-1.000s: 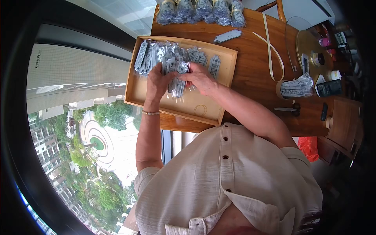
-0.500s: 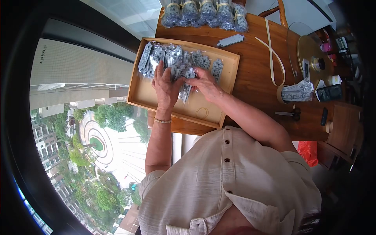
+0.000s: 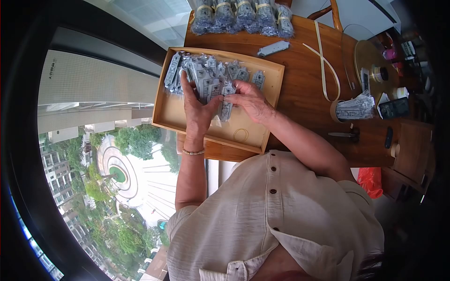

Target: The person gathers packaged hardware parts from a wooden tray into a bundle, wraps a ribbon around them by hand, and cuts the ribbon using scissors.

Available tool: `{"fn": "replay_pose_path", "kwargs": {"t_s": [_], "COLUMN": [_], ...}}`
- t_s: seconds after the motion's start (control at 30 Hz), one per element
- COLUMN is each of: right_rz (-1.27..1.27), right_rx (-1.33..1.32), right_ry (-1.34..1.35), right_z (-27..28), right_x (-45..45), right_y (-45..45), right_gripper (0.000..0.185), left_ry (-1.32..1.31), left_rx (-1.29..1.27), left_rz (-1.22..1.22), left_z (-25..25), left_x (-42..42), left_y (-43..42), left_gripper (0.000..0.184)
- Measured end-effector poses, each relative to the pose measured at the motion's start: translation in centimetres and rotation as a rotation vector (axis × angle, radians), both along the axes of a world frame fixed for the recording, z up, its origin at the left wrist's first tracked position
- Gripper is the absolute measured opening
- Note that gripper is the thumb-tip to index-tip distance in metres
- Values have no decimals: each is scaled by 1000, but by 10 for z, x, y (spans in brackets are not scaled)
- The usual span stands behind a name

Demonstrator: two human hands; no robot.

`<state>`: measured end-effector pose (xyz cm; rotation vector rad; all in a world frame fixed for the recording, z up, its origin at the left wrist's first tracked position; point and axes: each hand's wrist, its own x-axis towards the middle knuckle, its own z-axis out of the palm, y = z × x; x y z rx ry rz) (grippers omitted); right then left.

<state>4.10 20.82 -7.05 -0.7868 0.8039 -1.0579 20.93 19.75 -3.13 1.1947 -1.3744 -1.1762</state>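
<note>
My left hand (image 3: 197, 112) is closed around several flat grey printed strips in clear plastic sleeves (image 3: 204, 82), its thumb across their near side. At the right edge of that bunch, my right hand (image 3: 254, 102) pinches one sleeved strip (image 3: 228, 103) between thumb and fingers; the strip hangs lengthwise toward me. Both hands are over a shallow wooden tray (image 3: 164, 112). More sleeved strips (image 3: 172, 68) lie piled along the tray's far left, and a separate one (image 3: 258, 78) rests to the right. The left fingertips are partly hidden behind the bunch.
Rubber bands (image 3: 241, 135) lie in the tray's near part. Banded bundles of strips (image 3: 244, 16) line the table's far edge, beside a loose grey strip (image 3: 273, 48). On the right are a pale strap (image 3: 323, 61), a container of strips (image 3: 355, 108) and scissors (image 3: 344, 135). A window is at left.
The bunch in my left hand now fans out more upright, and the fingers have slid behind it. My right hand still pinches at its right edge, with the strip there turned flatter to view.
</note>
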Motion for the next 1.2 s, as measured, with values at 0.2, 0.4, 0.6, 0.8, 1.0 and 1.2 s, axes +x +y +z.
{"fn": "replay_pose_path", "kwargs": {"t_s": [0.2, 0.4, 0.6, 0.8, 1.0, 1.2], "right_rz": [-12, 39, 1, -113, -93, -151], "right_rx": [-61, -22, -170, -427, -358, -483], "right_ry": [30, 57, 305, 887, 875, 988], "right_z": [7, 7, 13, 46, 64, 88], "right_x": [-5, -16, -22, -38, -65, -134], "right_y": [4, 6, 12, 29, 58, 104], "right_gripper": [23, 26, 19, 28, 33, 76], "left_ry": [406, 604, 540, 638, 746, 730], "left_rx": [347, 429, 433, 577, 743, 939], "left_rz": [-90, -65, -106, -216, -309, -368], "left_z": [-3, -1, 0, 22, 13, 18], "left_x": [6, -5, -15, -33, -55, -75], "left_y": [1, 8, 22, 41, 58, 69], "left_gripper": [54, 54, 56, 50, 42, 33]}}
